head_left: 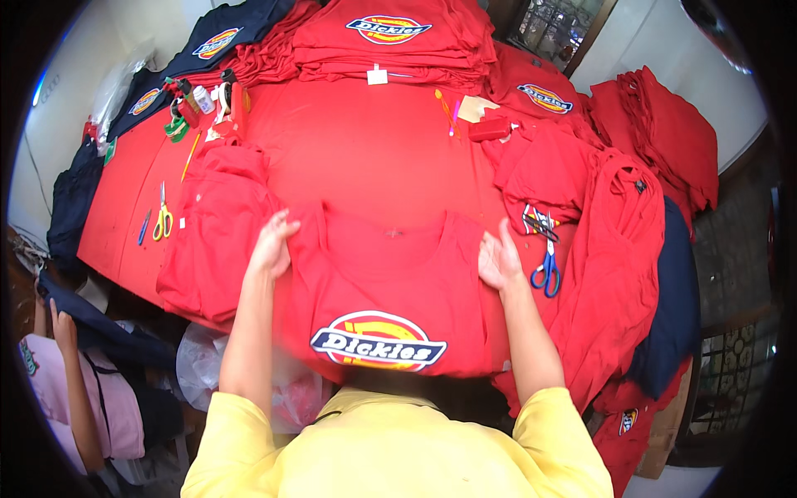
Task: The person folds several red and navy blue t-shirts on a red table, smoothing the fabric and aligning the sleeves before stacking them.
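Note:
A red shirt (390, 290) with a wide round neckline and a large printed badge lies in front of me on the red-covered table, its lower edge hanging toward my body. At its left shoulder my left hand (276, 243) is turned inward, fingers loosely bent and apart, nothing visible in it. My right hand (500, 256) is beside the other shoulder, palm inward and fingers stretched out. Left of my left hand rests a folded red garment (220, 241). Blue-handled scissors (547, 266) lie right of my right hand, on dark-handled scissors or a similar tool.
Stacked red shirts (394, 50) line the far edge, with navy shirts (224, 37) to their left. Yellow-handled scissors (163, 220), a pen (144, 227) and a tape dispenser (228, 112) lie at left. More red garments (614, 241) pile up at right. Another person (83, 390) handles dark cloth at lower left.

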The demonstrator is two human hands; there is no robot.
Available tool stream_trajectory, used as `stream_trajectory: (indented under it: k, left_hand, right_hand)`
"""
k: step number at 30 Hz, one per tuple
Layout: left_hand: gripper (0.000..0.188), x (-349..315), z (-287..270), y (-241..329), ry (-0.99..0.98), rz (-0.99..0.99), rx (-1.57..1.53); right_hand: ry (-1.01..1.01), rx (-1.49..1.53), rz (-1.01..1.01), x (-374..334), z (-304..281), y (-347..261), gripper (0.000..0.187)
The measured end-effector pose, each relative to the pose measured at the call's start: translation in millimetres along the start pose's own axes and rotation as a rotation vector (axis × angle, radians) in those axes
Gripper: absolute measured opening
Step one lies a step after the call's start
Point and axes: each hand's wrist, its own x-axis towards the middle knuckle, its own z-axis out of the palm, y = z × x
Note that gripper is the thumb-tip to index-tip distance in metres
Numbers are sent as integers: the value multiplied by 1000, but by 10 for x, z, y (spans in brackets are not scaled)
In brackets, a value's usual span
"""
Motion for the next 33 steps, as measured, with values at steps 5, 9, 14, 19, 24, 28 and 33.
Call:
stream_trajectory:
  k: [5, 9, 14, 19, 24, 28, 33]
  left_hand:
    - [44, -117, 64, 98, -321, -486, -194]
    - [42, 182, 31, 253, -449, -434, -213]
    - [44, 1002, 102, 538, -338, -418, -346]
    - [42, 1364, 16, 445, -240, -562, -413]
    - [38, 1256, 152, 411, -139, -444, -227]
    - [31, 905, 259, 477, -35, -338, -1]
    - [21, 490, -154, 693, -271, -306, -348]
  right_hand:
    - [125, -253, 110, -181, 71, 188, 55]
    - [33, -187, 22, 52, 162, -207, 38]
    - [81, 1, 31, 607, 255, -724, 39]
    - [219, -129, 102, 979, -48, -756, 39]
    - [248, -241, 53, 1000, -40, -680, 39]
    - [184, -259, -34, 698, 204, -624, 38]
    - [-319, -262, -396, -116, 202, -818, 34]
